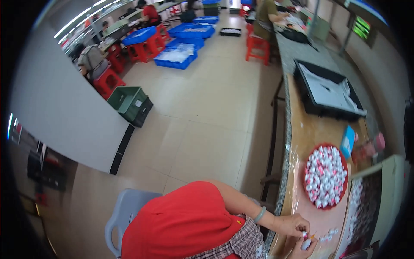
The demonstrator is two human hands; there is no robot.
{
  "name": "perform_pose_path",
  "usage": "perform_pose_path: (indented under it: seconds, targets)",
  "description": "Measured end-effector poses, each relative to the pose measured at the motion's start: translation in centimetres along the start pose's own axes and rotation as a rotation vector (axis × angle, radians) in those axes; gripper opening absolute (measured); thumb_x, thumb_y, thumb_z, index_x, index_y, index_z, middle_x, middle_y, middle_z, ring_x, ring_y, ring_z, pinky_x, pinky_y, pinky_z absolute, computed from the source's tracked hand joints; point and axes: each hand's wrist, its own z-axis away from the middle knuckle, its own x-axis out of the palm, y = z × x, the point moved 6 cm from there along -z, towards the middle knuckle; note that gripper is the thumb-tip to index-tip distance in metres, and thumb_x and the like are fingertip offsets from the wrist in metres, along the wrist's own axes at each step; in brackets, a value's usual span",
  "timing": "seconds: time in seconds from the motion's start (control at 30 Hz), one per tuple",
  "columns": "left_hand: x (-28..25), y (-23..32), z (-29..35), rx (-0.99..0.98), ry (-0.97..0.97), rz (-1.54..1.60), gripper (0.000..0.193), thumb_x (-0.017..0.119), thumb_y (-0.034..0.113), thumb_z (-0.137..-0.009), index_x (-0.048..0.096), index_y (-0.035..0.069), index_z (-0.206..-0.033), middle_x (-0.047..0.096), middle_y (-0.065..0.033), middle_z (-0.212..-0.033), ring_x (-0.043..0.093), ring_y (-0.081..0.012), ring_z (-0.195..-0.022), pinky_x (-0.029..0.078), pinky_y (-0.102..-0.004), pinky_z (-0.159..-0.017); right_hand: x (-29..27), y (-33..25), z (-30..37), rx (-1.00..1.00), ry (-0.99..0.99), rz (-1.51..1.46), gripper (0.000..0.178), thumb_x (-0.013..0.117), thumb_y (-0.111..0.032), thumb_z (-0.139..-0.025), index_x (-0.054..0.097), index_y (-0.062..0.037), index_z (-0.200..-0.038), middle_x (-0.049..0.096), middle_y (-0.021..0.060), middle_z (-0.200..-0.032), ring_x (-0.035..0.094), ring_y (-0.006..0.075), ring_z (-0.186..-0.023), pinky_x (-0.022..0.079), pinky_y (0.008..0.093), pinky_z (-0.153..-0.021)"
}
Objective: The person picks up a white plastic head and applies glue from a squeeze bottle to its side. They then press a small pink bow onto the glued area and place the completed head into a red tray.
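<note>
At the bench edge, lower right, my left hand, with a pale green bangle on its wrist, pinches a small pink-and-white piece. Just below, my right hand is closed around a small white object; a thin orange-yellow tip shows beside it. The exact kind of that object is too small to tell. The two hands almost touch. Several loose white pieces lie to their right. Beyond them a round red basket is heaped with small white-and-pink pieces.
A black tray with white sheeting, a blue box and a pink-lidded clear jar stand farther along the bench. A grey chair is at left. Green crates, blue bins, red stools and several seated people are farther off.
</note>
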Motion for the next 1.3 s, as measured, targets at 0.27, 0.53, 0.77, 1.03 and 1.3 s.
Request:
perform_pose_path:
  seconds: [0.27,0.53,0.77,1.03,1.3]
  targets:
    - [-3.1,-1.5,-1.5,0.032,0.097,-0.077,0.021,0.061,0.003,-0.073,0.061,-0.003,-0.094,0.067,-0.0116,-0.084,0.065,-0.0188,-0.077,0.051,-0.0298,-0.071,4.1,7.3,-3.4,0.067,-0.226,-0.097,0.028,0.068,-0.012,-0.083,0.054,-0.0071,-0.106,0.057,0.0121,-0.103,0.055,0.0222,-0.098,0.045,0.0357,-0.085]
    - [-2.7,-2.8,-1.7,0.100,0.109,-0.340,0.021,0.061,0.009,-0.071,0.061,0.000,-0.090,0.066,-0.0130,-0.078,0.063,-0.0255,-0.072,0.049,-0.0341,-0.065,4.8,5.7,-2.5,-0.208,-0.135,0.099,0.022,0.069,-0.009,-0.082,0.055,-0.0045,-0.098,0.057,0.0114,-0.091,0.056,0.0222,-0.087,0.047,0.0339,-0.075]
    - [-2.3,-2.4,-1.3,0.123,0.142,-0.434,0.020,0.061,0.009,-0.071,0.062,0.000,-0.089,0.065,-0.0128,-0.077,0.063,-0.0265,-0.071,0.049,-0.0350,-0.064,4.0,2.1,-1.9,-0.045,0.077,-0.129,0.019,0.073,-0.009,-0.079,0.057,-0.0001,-0.084,0.057,0.0100,-0.077,0.055,0.0202,-0.071,0.048,0.0322,-0.064]
    - [-3.0,-1.6,-1.3,0.094,0.108,0.017,0.021,0.064,0.003,-0.074,0.063,-0.005,-0.094,0.069,-0.0104,-0.086,0.065,-0.0158,-0.079,0.052,-0.0285,-0.072,3.8,3.6,-2.5,0.088,0.075,-0.218,0.020,0.069,-0.017,-0.084,0.058,-0.0022,-0.091,0.058,0.0087,-0.081,0.056,0.0185,-0.076,0.048,0.0285,-0.066]
    - [-3.0,-1.8,-1.3,-0.030,0.140,0.122,0.018,0.065,0.001,-0.077,0.063,-0.005,-0.094,0.069,-0.0104,-0.084,0.065,-0.0140,-0.076,0.053,-0.0268,-0.070,3.7,2.3,-1.6,0.361,-0.051,-0.570,0.020,0.068,-0.017,-0.083,0.056,-0.0097,-0.097,0.056,0.0044,-0.083,0.053,0.0143,-0.072,0.044,0.0243,-0.060]
